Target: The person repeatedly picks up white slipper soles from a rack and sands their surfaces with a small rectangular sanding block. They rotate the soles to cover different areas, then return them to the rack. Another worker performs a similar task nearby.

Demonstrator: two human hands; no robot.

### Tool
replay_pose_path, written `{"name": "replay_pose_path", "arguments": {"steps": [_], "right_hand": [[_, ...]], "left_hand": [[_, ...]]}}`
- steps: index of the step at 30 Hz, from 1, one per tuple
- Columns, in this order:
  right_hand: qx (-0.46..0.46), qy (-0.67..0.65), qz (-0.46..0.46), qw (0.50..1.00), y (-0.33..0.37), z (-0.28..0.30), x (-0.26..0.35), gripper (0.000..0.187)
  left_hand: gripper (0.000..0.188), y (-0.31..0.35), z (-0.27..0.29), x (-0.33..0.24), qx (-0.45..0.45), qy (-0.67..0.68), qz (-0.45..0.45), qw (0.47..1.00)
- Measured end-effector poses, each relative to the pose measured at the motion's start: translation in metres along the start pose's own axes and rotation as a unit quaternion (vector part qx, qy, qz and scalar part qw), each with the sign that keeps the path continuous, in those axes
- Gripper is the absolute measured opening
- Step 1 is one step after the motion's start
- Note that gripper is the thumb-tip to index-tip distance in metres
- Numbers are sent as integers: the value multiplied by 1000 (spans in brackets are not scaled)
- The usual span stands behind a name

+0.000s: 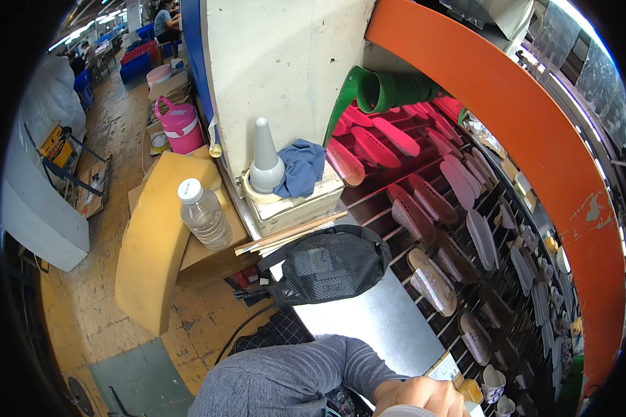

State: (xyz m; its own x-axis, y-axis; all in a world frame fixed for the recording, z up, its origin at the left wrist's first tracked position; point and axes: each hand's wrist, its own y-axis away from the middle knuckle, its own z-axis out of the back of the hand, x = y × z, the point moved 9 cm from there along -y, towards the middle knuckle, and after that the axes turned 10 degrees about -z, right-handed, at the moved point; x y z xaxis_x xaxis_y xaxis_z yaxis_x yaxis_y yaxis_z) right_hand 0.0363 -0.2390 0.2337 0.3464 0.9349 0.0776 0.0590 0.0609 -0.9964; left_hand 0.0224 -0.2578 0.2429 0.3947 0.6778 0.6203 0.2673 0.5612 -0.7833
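Observation:
My left hand (422, 397) is at the lower edge, at the end of a grey sleeve, with its fingers curled closed. A light grey curved edge (405, 411) shows just below it. What the fingers hold is mostly cut off by the picture's rim. Beside the arm runs a shiny metal worktop (368, 323). A black mesh bag (334, 267) lies on the worktop's far part, away from the hand. Close to the hand's right are a small yellow block (471, 390) and a white cup (492, 383). My right hand is out of the picture.
On the right, a rod conveyor (424, 274) carries several shoe soles (432, 281), pink under red light farther back, beneath an orange curved frame (535, 90). A water bottle (206, 219), yellow foam (153, 243), grey cone (263, 160) and blue cloth (301, 168) stand left and ahead.

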Motion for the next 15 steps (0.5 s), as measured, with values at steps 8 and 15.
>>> {"name": "replay_pose_path", "arguments": {"steps": [8,15], "right_hand": [[27,-302,-317,899,32,-26,-11,26],[-6,-130,-210,969,13,-13,-6,27]], "left_hand": [[42,4,-2,6,-1,4,5,1000],[42,4,-3,10,-4,3,11,1000]]}}
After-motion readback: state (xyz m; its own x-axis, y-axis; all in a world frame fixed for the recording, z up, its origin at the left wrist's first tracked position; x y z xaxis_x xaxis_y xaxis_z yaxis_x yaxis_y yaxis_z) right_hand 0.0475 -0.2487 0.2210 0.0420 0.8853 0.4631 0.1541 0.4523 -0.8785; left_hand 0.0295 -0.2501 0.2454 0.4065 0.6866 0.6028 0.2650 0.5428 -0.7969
